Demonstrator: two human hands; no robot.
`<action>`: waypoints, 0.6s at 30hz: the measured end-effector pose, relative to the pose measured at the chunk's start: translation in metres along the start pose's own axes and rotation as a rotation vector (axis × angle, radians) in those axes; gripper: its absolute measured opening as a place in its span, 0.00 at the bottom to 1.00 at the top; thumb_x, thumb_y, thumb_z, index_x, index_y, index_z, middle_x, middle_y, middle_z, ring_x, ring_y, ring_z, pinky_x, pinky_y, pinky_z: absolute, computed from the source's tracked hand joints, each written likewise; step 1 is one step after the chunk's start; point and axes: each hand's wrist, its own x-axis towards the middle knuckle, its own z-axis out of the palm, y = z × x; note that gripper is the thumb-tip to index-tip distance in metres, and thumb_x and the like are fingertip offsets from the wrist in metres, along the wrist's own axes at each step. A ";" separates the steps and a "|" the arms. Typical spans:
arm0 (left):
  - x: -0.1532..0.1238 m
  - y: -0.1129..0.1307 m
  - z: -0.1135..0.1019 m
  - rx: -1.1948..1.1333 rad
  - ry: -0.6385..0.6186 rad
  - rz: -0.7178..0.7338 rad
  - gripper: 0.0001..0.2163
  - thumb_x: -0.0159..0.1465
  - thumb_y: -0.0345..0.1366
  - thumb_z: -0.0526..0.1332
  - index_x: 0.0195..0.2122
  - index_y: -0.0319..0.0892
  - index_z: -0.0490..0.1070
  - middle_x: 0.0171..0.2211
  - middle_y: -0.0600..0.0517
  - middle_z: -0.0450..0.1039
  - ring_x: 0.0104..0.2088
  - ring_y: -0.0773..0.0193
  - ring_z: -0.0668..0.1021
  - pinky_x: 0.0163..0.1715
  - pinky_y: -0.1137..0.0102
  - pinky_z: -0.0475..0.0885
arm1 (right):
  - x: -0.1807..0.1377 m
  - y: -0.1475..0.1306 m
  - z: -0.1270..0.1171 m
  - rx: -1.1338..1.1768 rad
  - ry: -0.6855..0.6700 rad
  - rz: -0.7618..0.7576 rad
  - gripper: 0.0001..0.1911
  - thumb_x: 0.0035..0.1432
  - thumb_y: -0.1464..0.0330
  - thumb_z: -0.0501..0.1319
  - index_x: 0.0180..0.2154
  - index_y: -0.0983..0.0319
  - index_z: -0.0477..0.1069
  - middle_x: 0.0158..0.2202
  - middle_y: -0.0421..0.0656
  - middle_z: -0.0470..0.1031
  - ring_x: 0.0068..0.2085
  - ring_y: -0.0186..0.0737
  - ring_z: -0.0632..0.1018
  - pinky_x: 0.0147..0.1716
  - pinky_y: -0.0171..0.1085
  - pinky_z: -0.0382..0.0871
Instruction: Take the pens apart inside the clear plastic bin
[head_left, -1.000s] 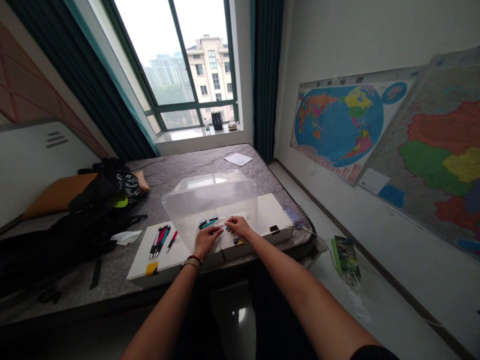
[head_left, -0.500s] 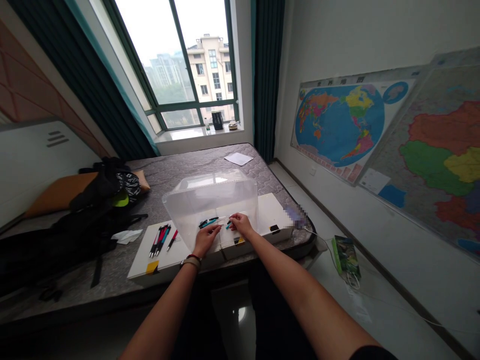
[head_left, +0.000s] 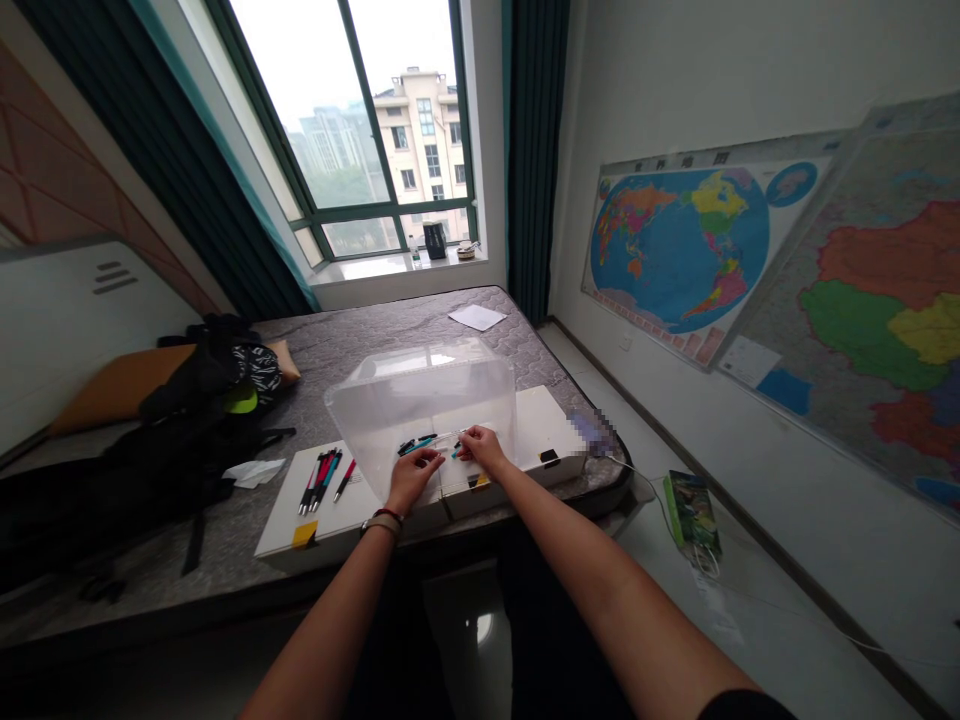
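Inside the mouth of a clear plastic bin [head_left: 420,395] lying on its side, my two hands work close together. My left hand [head_left: 415,476] is closed in a pinch, thumb against fingers; whatever it holds is too small to make out. To its right, my right hand [head_left: 484,450] is also pinched. A small teal piece [head_left: 455,452], like part of a pen, shows at its fingertips; I cannot tell whether it is gripped or lying there. Behind the left hand lie several black and teal pens [head_left: 416,443]. More pens [head_left: 321,480] form a bunch farther left, with a red pen [head_left: 345,480] beside them.
White flat boxes [head_left: 544,420] form the work surface on a grey mattress [head_left: 300,345]. White tissue [head_left: 253,473] and a black backpack [head_left: 97,490] lie at left. A paper sheet [head_left: 478,317] lies behind the bin. A cable runs past a green box [head_left: 691,512] on the floor.
My left fingers have shifted very slightly at their tips. The right hand, the bin and the pens look the same.
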 end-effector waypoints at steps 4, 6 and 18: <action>0.000 0.000 0.000 0.009 0.013 0.004 0.17 0.55 0.53 0.65 0.33 0.43 0.78 0.33 0.50 0.79 0.29 0.63 0.75 0.32 0.69 0.70 | 0.000 0.001 0.001 0.043 -0.015 0.003 0.11 0.47 0.67 0.68 0.28 0.62 0.66 0.19 0.38 0.74 0.24 0.38 0.80 0.25 0.33 0.76; 0.000 0.000 0.000 0.021 0.008 0.003 0.18 0.55 0.53 0.64 0.34 0.43 0.79 0.33 0.50 0.80 0.29 0.63 0.76 0.32 0.68 0.71 | 0.000 0.001 0.001 0.058 -0.022 0.008 0.11 0.46 0.68 0.69 0.28 0.63 0.67 0.20 0.39 0.75 0.26 0.40 0.81 0.26 0.34 0.77; -0.001 0.001 -0.001 0.022 -0.021 0.000 0.18 0.58 0.54 0.62 0.38 0.46 0.81 0.36 0.49 0.81 0.34 0.59 0.79 0.38 0.64 0.73 | 0.000 0.000 0.001 0.058 0.001 -0.022 0.09 0.44 0.69 0.68 0.27 0.64 0.69 0.22 0.39 0.75 0.28 0.39 0.81 0.25 0.32 0.76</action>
